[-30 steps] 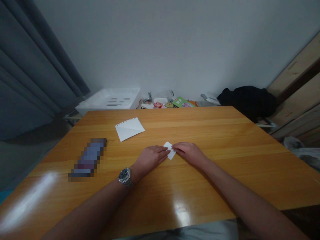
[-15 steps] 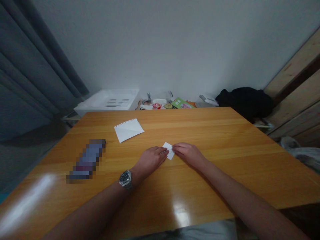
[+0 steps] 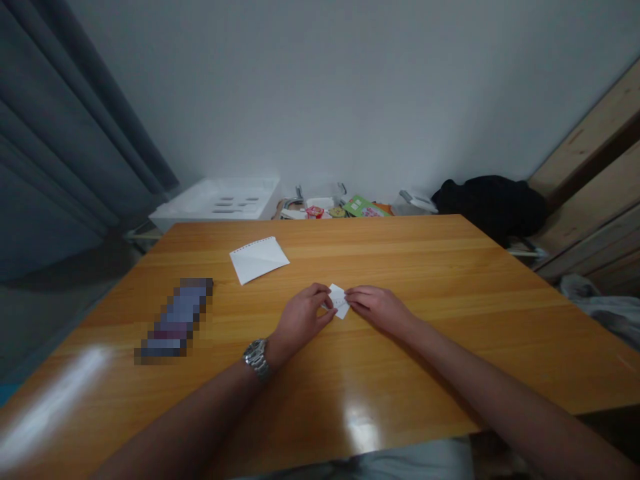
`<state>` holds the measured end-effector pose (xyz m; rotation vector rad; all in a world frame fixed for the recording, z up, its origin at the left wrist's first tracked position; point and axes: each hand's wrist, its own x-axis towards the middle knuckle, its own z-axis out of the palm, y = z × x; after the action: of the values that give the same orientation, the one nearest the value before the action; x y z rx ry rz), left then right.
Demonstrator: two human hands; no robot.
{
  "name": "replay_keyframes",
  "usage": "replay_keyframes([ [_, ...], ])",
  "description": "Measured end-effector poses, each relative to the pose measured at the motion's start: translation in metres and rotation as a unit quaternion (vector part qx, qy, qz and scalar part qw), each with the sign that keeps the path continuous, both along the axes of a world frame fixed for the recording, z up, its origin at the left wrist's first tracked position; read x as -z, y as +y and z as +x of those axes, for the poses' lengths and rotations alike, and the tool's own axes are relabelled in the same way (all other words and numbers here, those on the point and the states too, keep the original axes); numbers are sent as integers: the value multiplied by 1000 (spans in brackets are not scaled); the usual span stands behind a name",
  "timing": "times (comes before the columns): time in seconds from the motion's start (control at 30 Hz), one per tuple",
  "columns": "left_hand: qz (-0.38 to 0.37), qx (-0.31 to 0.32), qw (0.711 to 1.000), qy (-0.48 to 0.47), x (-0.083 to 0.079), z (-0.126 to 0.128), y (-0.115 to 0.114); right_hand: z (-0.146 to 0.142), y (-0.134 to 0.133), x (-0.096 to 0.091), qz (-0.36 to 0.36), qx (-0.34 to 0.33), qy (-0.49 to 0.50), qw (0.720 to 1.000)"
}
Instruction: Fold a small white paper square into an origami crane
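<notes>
A small folded piece of white paper [image 3: 339, 301] lies on the wooden table with a corner pointing toward me. My left hand [image 3: 303, 312], with a metal watch [image 3: 257, 358] on its wrist, is curled at the paper's left corner, thumb and fingers closed around it. From the other side, the fingertips of my right hand [image 3: 377, 307] are pressed together on the right corner, holding it. Fine lines or creases run across the paper's middle. Parts of both corners are hidden under the fingers.
A torn white sheet with a perforated edge [image 3: 259, 261] rests on the table [image 3: 450, 287] beyond my left hand. A blurred-out phone-like object [image 3: 179, 319] lies to the left. Behind the table are a white tray [image 3: 215, 200], a green packet [image 3: 363, 207] and a black cloth heap [image 3: 493, 207].
My left hand has gone from lying flat across the paper to a rounded pinch at its left corner, uncovering more of it. My right hand has barely moved.
</notes>
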<state>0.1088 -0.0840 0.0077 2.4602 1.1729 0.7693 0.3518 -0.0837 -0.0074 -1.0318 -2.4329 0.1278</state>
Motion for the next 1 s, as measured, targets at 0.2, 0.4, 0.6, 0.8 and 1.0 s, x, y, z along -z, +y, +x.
replay_keyframes([
  [0.2,-8,-4,1000,-28,5,0,2,-2,-11,1,-15,7,50,999],
  [0.4,-29,-10,998,-58,6,2,4,-2,-15,-2,-37,1,69,997],
  [0.6,-24,-12,998,-49,2,3,2,-3,-16,-6,-40,-16,45,998],
  [0.8,9,14,1000,20,-4,2,-2,-5,-16,-7,-19,-8,2,1000],
  [1.0,41,20,995,94,-5,1,-2,-6,-16,-7,-29,-4,-7,1000],
])
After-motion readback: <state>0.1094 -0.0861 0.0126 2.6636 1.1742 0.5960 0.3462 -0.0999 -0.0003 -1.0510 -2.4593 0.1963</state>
